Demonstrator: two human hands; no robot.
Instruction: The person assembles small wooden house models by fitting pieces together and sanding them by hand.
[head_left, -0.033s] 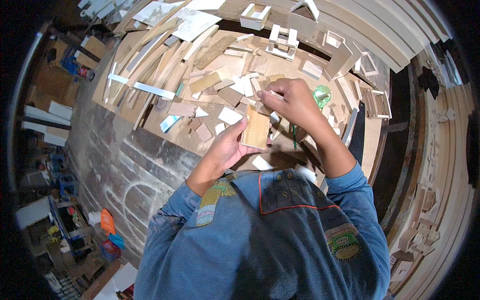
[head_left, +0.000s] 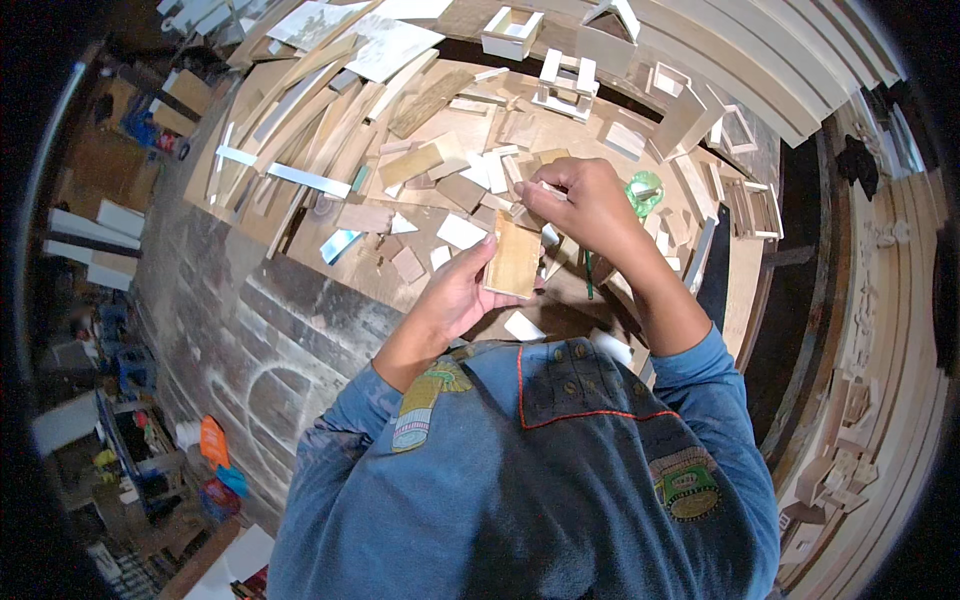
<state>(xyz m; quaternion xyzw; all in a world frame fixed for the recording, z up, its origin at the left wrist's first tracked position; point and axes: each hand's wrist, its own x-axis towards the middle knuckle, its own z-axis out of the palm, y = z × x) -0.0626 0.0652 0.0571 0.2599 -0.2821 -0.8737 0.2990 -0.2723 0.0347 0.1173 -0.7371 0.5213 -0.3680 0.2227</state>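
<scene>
My left hand (head_left: pixel 460 295) holds a small rectangular piece of yellowish wood (head_left: pixel 515 255), tilted up with its broad face toward me. My right hand (head_left: pixel 580 200) is just above and right of it, thumb and forefinger pinched on a small pale piece (head_left: pixel 548 188), partly hidden by the fingers. Loose wood offcuts (head_left: pixel 460 192) and white pieces (head_left: pixel 462 232) lie around both hands on a plywood board (head_left: pixel 360 280). A green translucent object (head_left: pixel 643 203) lies just right of my right hand, and a thin green stick-like item (head_left: pixel 590 280) is below it.
Long thin strips (head_left: pixel 310 120) are piled at the back left beside white sheets (head_left: pixel 390 50). Small wooden box models (head_left: pixel 565 85) stand at the back. Stacked planks (head_left: pixel 780 60) and a dark gap border the right. Cluttered shelves and tools (head_left: pixel 140 450) are at the far left.
</scene>
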